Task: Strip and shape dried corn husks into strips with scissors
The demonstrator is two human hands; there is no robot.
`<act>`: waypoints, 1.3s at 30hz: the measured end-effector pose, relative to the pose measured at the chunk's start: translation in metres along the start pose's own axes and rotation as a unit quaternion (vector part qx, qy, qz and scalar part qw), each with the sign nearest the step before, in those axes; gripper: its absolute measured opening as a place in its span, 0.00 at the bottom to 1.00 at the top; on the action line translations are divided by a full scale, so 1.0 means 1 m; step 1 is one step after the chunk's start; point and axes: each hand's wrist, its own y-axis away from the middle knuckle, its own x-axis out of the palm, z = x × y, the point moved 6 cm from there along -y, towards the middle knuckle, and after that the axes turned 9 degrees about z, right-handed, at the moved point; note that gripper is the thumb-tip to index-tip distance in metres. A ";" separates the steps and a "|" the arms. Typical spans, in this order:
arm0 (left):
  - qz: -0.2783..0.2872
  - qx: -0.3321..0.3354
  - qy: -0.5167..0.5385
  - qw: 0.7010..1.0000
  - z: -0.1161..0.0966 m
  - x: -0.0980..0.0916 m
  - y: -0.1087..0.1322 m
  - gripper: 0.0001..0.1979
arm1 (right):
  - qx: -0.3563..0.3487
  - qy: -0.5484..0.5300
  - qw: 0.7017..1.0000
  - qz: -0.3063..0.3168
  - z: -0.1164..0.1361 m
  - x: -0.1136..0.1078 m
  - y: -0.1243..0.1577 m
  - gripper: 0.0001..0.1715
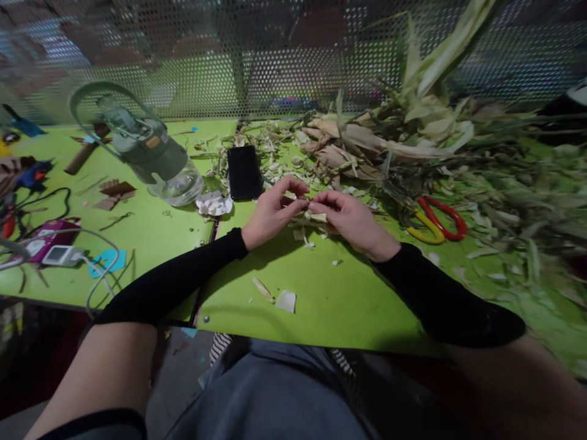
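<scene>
My left hand (277, 212) and my right hand (345, 219) meet over the green table (293, 324), thumbs and fingertips pinched close together. A pale strip of corn husk (317, 216) shows at the right fingertips; its other end is hidden by the fingers. What the left fingertips pinch is too small to make out. Small husk scraps lie just under both hands. Behind my left hand rests a black phone (244, 173). Scissors with red and yellow handles (443, 220) lie to the right of my right hand.
A heap of dry corn husks (367, 143) spreads over the back right. To the left stand a large water bottle (156, 153), crumpled tissue (214, 203), a white charger with a cable (63, 255) and a purple box (52, 235). A perforated metal screen (293, 67) closes off the back edge.
</scene>
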 end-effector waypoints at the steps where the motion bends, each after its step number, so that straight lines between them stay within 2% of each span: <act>1: -0.006 -0.007 0.007 1.000 0.002 -0.002 -0.001 0.06 | -0.008 0.018 1.000 0.001 0.002 -0.002 0.000 0.16; 4: -0.025 -0.025 0.026 0.999 0.007 -0.010 -0.004 0.07 | -0.034 0.081 0.996 0.011 0.010 -0.005 0.001 0.13; 8: -0.047 -0.017 0.010 0.999 0.009 -0.021 -0.008 0.08 | -0.058 0.152 0.985 0.052 0.019 -0.002 0.002 0.12; 13: -0.035 -0.006 -0.015 0.999 0.009 -0.018 -0.007 0.08 | -0.093 0.192 0.973 0.084 0.023 0.006 0.003 0.10; 16: -0.026 -0.022 -0.004 0.999 0.009 -0.018 -0.008 0.09 | -0.084 0.143 0.982 0.094 0.021 0.009 0.004 0.10; 19: -0.022 -0.039 0.069 0.997 0.010 -0.023 -0.010 0.08 | -0.066 0.009 0.996 0.058 0.021 0.005 0.005 0.12; 23: 0.000 -0.061 0.160 0.985 0.011 -0.024 -0.011 0.11 | -0.019 -0.148 0.988 0.043 0.019 0.003 0.005 0.17; 28: 0.105 -0.076 0.163 0.978 0.011 -0.004 -0.007 0.15 | 0.008 -0.184 0.981 0.063 0.016 0.007 0.004 0.19; 34: 0.105 -0.086 0.138 0.981 0.010 -0.003 -0.004 0.06 | 0.028 -0.223 0.974 0.019 0.009 0.002 0.002 0.21; 39: 0.118 -0.092 0.150 0.977 0.004 0.003 0.000 0.11 | 0.029 -0.216 0.976 -0.019 0.004 -0.003 -0.001 0.22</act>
